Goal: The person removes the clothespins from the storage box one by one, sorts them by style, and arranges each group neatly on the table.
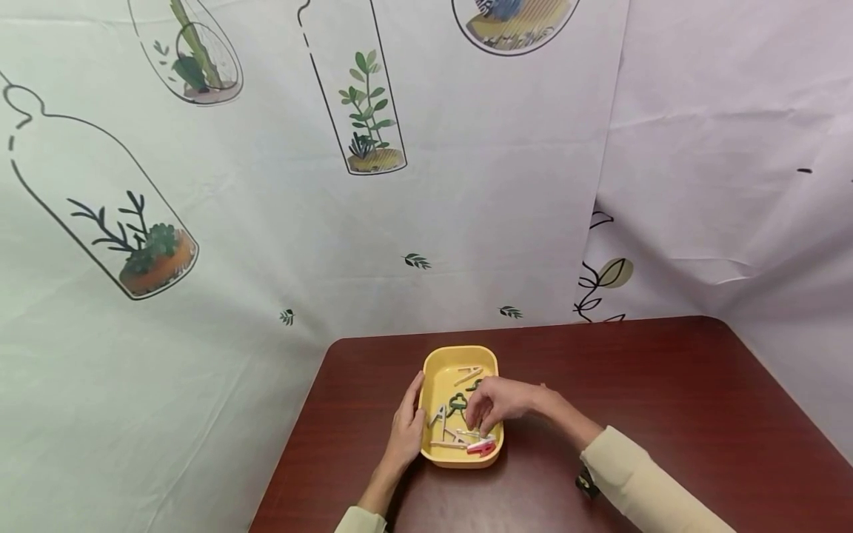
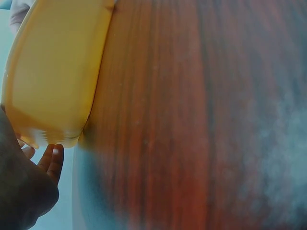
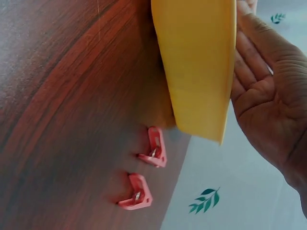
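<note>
A yellow tray (image 1: 460,465) holds several clips. Green clips (image 1: 457,403) lie in its middle, pale clips (image 1: 443,418) lie at both ends, and a red clip (image 1: 481,449) is in the near right corner. My left hand (image 1: 403,429) rests along the tray's left wall with its fingers extended. In the left wrist view, fingertips (image 2: 57,148) touch the tray. My right hand (image 1: 500,402) reaches over the right rim, fingers bent down close to the white and red clips. The right wrist view hides those fingertips behind the tray wall, so whether they pinch a clip is unclear.
Two red clips (image 3: 154,147) lie on the dark reddish table (image 1: 666,400) beside the tray, seen in the right wrist view. A small dark object (image 1: 586,483) shows partly under the right sleeve. A printed cloth (image 1: 493,222) hangs behind the table's far edge.
</note>
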A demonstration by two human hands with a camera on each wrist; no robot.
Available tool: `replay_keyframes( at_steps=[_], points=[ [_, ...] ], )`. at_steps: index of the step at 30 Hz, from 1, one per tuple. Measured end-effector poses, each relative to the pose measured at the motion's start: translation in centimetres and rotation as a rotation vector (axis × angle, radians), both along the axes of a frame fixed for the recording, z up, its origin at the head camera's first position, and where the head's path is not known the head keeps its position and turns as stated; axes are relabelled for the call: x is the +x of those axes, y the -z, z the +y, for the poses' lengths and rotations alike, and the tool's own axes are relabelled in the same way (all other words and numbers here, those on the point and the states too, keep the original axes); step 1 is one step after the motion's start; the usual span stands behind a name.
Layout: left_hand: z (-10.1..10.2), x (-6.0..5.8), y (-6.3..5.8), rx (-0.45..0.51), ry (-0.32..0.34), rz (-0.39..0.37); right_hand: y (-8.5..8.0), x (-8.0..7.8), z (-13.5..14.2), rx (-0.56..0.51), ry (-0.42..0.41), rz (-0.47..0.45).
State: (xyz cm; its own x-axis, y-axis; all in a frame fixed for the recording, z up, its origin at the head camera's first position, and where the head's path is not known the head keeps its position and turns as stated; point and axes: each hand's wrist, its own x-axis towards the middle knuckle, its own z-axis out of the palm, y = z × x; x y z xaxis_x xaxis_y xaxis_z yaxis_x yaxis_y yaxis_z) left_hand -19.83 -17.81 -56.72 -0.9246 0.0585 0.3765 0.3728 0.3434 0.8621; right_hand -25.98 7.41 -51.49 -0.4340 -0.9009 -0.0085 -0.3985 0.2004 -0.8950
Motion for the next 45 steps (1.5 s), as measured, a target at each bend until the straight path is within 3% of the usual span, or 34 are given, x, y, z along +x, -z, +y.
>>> replay_keyframes(
  at_steps=[3,7,23,31,37,45],
  points=[
    [-0.4,-0.5,1.1,-0.021,-0.004,0.012,-0.3,0.5,-0.3,0.061,-0.015,0.042],
    [-0.8,-0.9,1.6,-0.035,0.018,0.01,-0.6,1.0,-0.6,0.118,-0.006,0.077],
    [-1.0,-0.8,1.2,-0.058,0.054,0.038,-0.6,1.5,-1.1,0.225,0.047,0.177],
    [-0.7,-0.4,1.1,-0.038,0.011,0.018,-0.6,1.7,-1.4,0.239,0.051,0.177],
    [0.1,0.2,-0.1,-0.015,-0.016,-0.005,-0.6,2.0,-1.4,0.252,0.062,0.189],
    [-0.9,-0.6,1.3,-0.027,0.017,-0.011,-0.2,2.0,-1.5,0.268,0.065,0.223]
  ],
)
